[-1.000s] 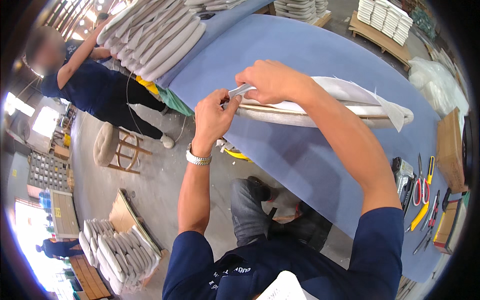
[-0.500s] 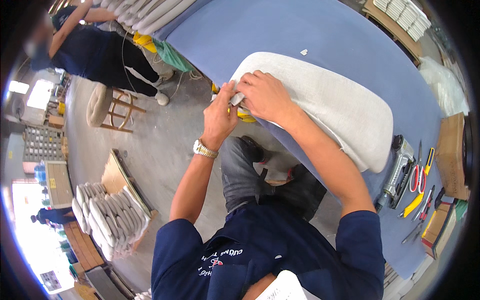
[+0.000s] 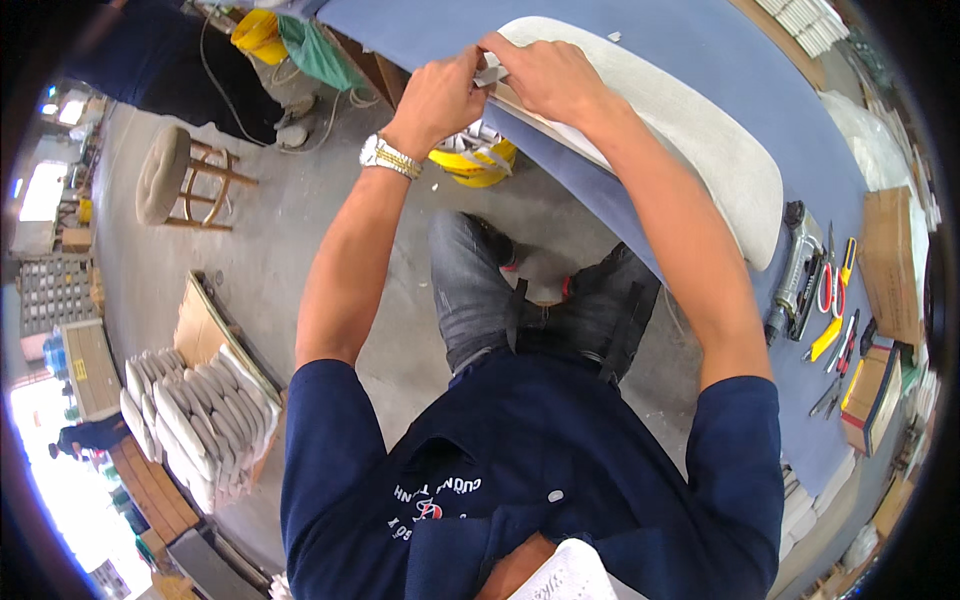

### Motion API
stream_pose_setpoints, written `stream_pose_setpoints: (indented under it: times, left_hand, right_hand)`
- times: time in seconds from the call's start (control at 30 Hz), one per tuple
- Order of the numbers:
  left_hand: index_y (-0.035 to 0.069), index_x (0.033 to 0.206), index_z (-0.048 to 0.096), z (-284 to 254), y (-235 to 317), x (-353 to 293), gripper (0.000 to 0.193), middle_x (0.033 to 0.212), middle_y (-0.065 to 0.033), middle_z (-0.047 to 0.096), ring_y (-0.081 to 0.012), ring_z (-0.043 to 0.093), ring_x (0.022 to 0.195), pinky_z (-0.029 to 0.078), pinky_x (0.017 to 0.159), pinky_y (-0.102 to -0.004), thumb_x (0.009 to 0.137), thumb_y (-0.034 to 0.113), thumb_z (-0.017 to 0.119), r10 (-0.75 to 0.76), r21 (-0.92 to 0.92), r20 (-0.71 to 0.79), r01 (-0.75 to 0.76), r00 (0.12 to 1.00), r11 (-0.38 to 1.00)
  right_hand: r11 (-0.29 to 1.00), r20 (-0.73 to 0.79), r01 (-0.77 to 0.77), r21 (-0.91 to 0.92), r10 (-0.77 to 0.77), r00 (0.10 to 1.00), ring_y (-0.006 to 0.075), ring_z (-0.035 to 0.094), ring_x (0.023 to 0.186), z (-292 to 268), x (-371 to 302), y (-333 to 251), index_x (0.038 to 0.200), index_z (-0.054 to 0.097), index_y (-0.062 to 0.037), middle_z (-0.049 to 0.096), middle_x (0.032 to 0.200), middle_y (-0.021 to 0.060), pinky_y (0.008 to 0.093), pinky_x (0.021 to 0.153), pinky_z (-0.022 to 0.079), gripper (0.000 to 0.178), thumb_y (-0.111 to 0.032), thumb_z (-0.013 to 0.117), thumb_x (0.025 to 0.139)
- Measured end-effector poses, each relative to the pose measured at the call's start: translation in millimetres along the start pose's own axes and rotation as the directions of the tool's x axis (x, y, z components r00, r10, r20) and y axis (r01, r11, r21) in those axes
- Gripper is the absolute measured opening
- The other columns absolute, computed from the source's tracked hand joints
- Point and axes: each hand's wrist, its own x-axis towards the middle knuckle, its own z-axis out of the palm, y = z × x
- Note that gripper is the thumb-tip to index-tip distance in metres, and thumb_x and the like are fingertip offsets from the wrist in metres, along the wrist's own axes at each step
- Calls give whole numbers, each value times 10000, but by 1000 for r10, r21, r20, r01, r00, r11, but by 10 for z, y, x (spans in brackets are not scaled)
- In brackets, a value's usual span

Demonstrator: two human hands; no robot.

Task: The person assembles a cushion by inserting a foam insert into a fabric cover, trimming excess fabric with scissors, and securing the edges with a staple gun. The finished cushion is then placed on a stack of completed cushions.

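The pale upholstered cushion (image 3: 700, 140) lies on the blue tabletop (image 3: 760, 90), long axis slanting far-left to near-right. At the cushion's far-left end, left hand (image 3: 437, 100) and right hand (image 3: 552, 82) (the nearer) pinch 1 pale fabric strip (image 3: 490, 76), fingertips partly hidden.

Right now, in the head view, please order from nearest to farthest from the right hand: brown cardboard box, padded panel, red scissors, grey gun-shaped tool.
1. Padded panel, at the right hand.
2. Grey gun-shaped tool, right side of the table.
3. Red scissors, right of the tool.
4. Brown cardboard box, right of the scissors.
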Motion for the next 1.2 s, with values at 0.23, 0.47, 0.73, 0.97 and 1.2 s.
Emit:
stream_pose_setpoints:
  times: [0.23,0.47,0.73,0.97,1.2]
  left_hand:
    - [-43,1052,668,-328,-192,691,312,972,-276,706,-481,663,919,528,810,-535,857,201,678,-6,-36,32,7,999,999]
    - [-75,956,677,-441,-206,811,281,931,-288,697,-474,667,887,519,741,-491,835,174,724,-142,-25,218,151,966,988]
    - [-65,931,680,-437,-209,980,355,862,-258,705,-439,687,838,520,715,-463,802,241,805,-88,-55,244,104,966,993]
    - [-51,933,676,-362,-114,935,347,864,-232,715,-417,697,828,532,735,-448,785,229,818,-163,53,238,155,958,986]
    - [-54,936,687,-396,-238,1243,352,819,-236,707,-403,691,764,527,703,-441,770,226,821,-84,28,155,80,984,996]
  right_hand:
    - [997,93,7,-77,0,996,397,714,972,-546,633,160,1210,630,-133,737,1045,186,511,800,576,398,-275,742,855]
    - [965,109,139,-221,-118,987,353,737,938,-465,925,254,1159,658,-89,747,1017,158,484,766,587,378,-255,755,833]
    - [973,47,152,-173,-146,988,348,747,840,-440,792,380,1124,638,-50,748,901,149,474,705,588,368,-220,756,819]
    - [983,11,156,-97,-156,988,355,745,849,-290,799,405,1040,671,-37,750,921,167,476,704,588,298,-202,752,806]
    - [965,-5,168,-201,-173,985,344,748,869,-589,924,515,1067,672,-46,759,971,148,470,731,587,291,-220,727,840]
